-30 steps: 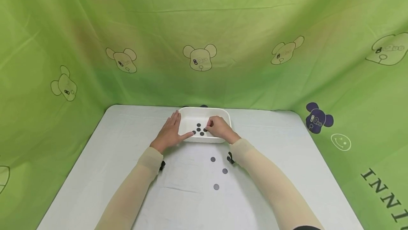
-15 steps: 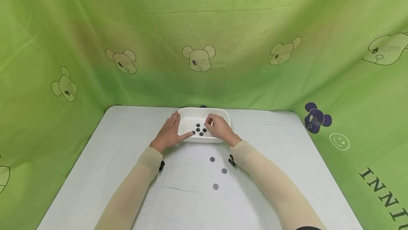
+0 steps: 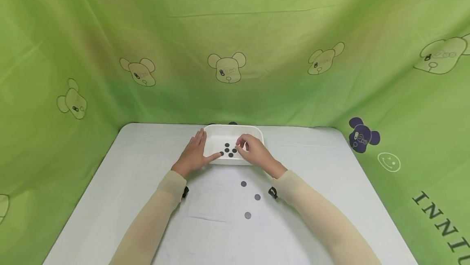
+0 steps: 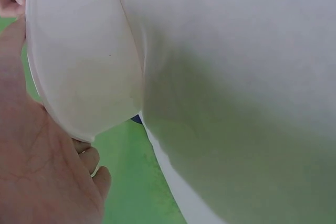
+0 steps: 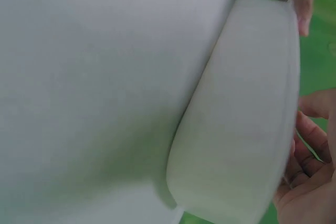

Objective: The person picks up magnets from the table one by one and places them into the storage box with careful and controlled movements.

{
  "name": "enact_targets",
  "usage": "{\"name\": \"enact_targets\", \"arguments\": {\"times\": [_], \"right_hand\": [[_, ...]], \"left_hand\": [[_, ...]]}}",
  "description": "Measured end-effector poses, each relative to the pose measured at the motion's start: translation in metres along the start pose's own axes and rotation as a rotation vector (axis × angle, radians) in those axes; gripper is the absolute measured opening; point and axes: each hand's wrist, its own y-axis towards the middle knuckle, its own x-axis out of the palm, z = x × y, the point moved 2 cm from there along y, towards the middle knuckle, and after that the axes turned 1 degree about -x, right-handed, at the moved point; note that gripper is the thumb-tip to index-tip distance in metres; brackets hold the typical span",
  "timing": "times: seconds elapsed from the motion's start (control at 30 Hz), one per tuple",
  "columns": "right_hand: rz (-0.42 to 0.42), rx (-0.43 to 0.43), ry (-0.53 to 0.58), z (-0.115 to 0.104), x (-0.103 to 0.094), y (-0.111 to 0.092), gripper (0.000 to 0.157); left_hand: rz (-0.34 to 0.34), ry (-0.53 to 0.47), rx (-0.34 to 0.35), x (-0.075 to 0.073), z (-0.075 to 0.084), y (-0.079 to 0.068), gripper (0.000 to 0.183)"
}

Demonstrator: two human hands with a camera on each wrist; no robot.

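Observation:
A white rectangular tray [image 3: 216, 161] stands at the far side of the table. Inside lie several small dark round discs [image 3: 227, 150], grouped in its front left half. My left hand [image 3: 192, 155] rests on the tray's left front corner, fingers straight along the left rim and thumb laid across the front rim, its tip at one disc. Over the right half of the tray is my right hand [image 3: 254, 149], thumb and index fingertip slightly apart beside the rightmost disc [image 3: 234, 151]. Its loosely curled fingers show nothing between them in the right wrist view.
Three more discs lie on the white-covered table in front of the tray: one nearest it [image 3: 244, 184], a second [image 3: 257, 197] to the right, a third [image 3: 247, 215] closer to me. A green printed curtain [image 3: 176, 102] surrounds the table's back and sides.
My right hand's fingertips have come off the rightmost disc, which stays in the tray, and its wrist has shifted right and a little toward me. The left hand keeps its place.

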Motion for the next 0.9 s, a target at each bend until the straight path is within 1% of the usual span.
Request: {"name": "enact_targets", "arguments": {"times": [0.13,0.33,0.53,0.63,0.77,0.9], "right_hand": [[-0.001,-0.032,-0.006,-0.006,-0.004,-0.015,0.007],[-0.03,-0.024,-0.008,-0.015,-0.008,-0.036,0.009],[-0.06,-0.011,-0.014,-0.02,-0.009,-0.053,0.008],[-0.093,-0.012,-0.022,-0.023,-0.009,-0.061,0.007],[-0.155,-0.019,-0.021,-0.024,-0.008,-0.07,0.009],[-0.214,-0.008,-0.006,-0.021,-0.003,-0.077,0.008]], "left_hand": [[0.01,-0.004,0.009,0.001,-0.001,0.0,0.116],[0.029,-0.017,0.011,0.003,-0.003,0.0,0.116],[0.029,0.007,0.016,0.003,-0.003,0.0,0.117],[0.027,0.006,0.017,0.002,-0.003,-0.001,0.117],[0.025,0.002,0.022,0.001,-0.002,-0.001,0.117],[0.024,0.004,0.026,0.0,-0.002,-0.001,0.117]]}}
